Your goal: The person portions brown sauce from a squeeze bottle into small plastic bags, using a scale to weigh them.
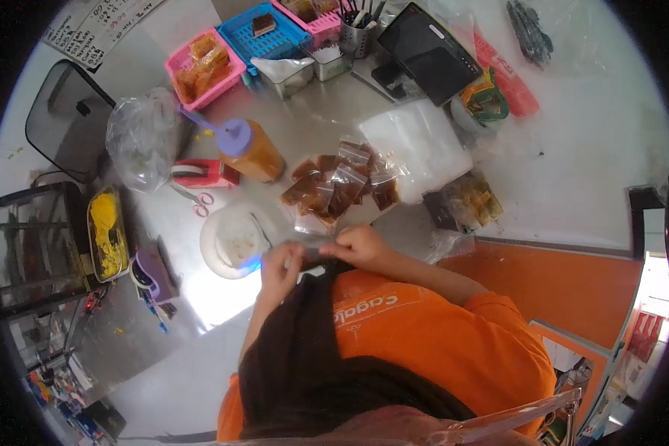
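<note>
Close to my body, my left hand [282, 266] and my right hand [362, 245] pinch the two ends of a small clear plastic bag [312, 253] with dark brown contents. Just beyond them lies a pile of small zip bags [334, 187] filled with brown sauce or paste. A round white kitchen scale [209, 240] stands beside my left hand. Behind it are pink-handled scissors [202, 204], a red tape dispenser [220, 173] and a bottle of orange-brown sauce with a purple lid [262, 159]. A stack of clear plastic bags [418, 145] lies right of the pile.
Pink baskets [240, 69] and a blue basket [290, 36] line the back, near a pen holder [357, 40] and a black tablet on a stand [429, 53]. Leftward are a tub of yellow powder [124, 245] and a purple tape dispenser [155, 273]. Packets [471, 203] lie to the right.
</note>
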A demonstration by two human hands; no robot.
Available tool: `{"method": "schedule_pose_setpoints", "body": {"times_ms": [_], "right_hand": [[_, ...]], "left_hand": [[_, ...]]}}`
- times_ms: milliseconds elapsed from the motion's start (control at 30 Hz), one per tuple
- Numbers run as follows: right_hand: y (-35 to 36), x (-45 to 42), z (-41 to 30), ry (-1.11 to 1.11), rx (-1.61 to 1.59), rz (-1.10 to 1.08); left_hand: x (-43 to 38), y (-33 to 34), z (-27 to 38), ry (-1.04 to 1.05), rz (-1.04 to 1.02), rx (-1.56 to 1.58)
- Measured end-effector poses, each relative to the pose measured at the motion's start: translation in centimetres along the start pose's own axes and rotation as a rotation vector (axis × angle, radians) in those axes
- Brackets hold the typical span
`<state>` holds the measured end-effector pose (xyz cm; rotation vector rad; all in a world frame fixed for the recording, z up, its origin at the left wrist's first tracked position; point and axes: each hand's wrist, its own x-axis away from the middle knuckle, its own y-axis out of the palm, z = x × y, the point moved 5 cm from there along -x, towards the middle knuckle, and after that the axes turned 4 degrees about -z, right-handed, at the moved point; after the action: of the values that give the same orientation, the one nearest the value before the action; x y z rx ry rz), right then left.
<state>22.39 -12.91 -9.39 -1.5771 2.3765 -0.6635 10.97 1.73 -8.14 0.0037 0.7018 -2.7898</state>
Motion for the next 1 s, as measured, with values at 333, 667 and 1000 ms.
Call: {"method": "schedule_pose_setpoints", "body": {"times_ms": [333,667,1000], "right_hand": [[-6.4,-4.2,1.4,0.003,0.238,0.511],[0.1,-8.4,6.8,-0.451,0.739,-0.107],[-6.5,-13.8,10.7,-0.258,0.666,0.139]], "left_hand": [[-7.9,3.4,-5.5,-0.216,0.163,-0.449],[-4.4,6.6,-10.6,-0.443,0.443,-0.131],[-3.5,3.3,-5.0,-0.599,0.173,0.227]]}}
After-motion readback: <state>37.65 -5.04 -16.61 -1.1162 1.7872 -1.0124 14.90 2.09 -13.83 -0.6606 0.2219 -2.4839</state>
